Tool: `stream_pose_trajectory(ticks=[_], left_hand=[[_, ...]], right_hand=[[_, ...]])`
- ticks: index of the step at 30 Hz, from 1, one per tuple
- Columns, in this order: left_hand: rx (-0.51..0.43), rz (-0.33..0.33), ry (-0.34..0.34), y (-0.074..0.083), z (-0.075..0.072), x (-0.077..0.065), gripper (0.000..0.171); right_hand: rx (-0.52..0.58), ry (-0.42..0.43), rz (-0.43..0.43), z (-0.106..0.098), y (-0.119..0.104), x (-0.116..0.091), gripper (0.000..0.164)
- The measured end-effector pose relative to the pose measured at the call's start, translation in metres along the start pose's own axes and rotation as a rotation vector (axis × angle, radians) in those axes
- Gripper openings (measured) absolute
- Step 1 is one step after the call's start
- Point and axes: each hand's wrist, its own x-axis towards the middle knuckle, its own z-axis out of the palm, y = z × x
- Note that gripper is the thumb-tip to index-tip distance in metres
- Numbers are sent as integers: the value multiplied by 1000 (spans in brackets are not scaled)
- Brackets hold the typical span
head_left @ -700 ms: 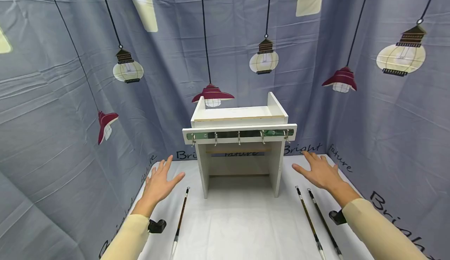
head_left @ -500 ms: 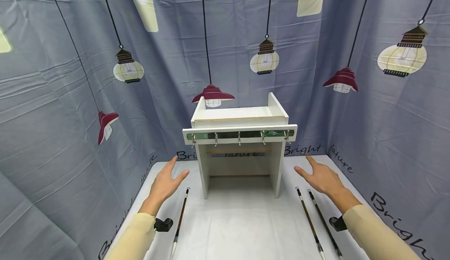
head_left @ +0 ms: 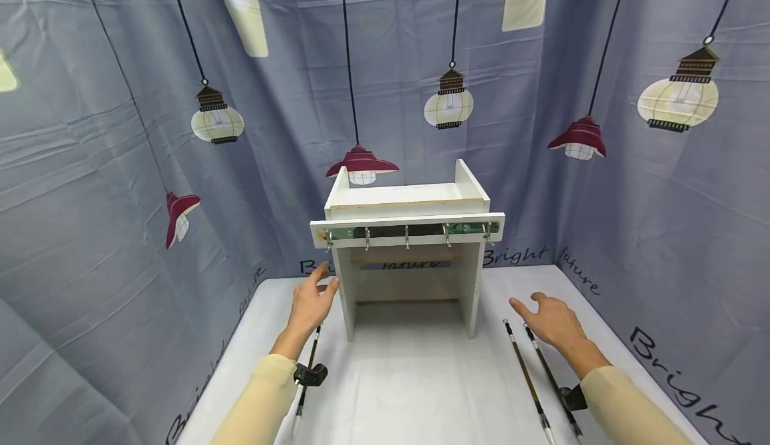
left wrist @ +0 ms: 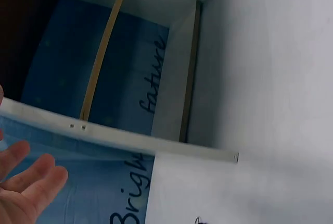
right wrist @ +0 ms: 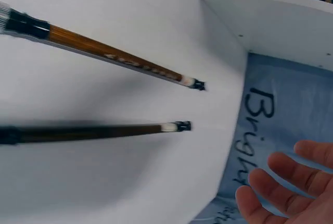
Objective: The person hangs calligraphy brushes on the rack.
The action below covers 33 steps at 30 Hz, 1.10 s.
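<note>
A white shelf unit point(head_left: 412, 194) stands at the back middle, with a rail of several metal hooks point(head_left: 406, 232) across its front. My left hand point(head_left: 309, 308) is by the left side panel, fingers bent loosely and holding nothing. Its fingers point(left wrist: 44, 179) show beside that panel in the left wrist view. A calligraphy brush point(head_left: 313, 349) lies under the left wrist, partly covered by it. On the right, my right hand point(head_left: 553, 323) hovers with relaxed fingers, also holding nothing. Near it lie two more brushes, a brown one point(right wrist: 119, 53) and a darker one point(right wrist: 93, 133).
White cloth covers the table point(head_left: 397, 391). Grey-blue curtain point(head_left: 289, 131) printed with lamps and lettering surrounds it on three sides. Each wrist carries a small black camera mount, the left one point(head_left: 311, 374) above the left brush. The unit's lower bay point(head_left: 409, 284) faces forward.
My left hand has moved right toward the shelf's side panel, its fingers bending more and its wrist now over the left brush. My right hand has dropped slightly and its fingers have relaxed.
</note>
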Motion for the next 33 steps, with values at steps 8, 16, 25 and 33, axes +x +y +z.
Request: stream_pose_trajectory(ticks=[8,16,25,33], left_hand=[[-10,9,0,-4,14,-5,50],[-54,-29,20,1,20,3,51],[-70,-54,54,5,25,15,49],[-94,-42,96,1,30,11,47]], right_hand=[[2,-40,87,33,21,-11,97],[10,-14,113,41,21,-9,74],[-37,5,136,53,28,-11,50],[-10,2,144,68,40,-19,45]])
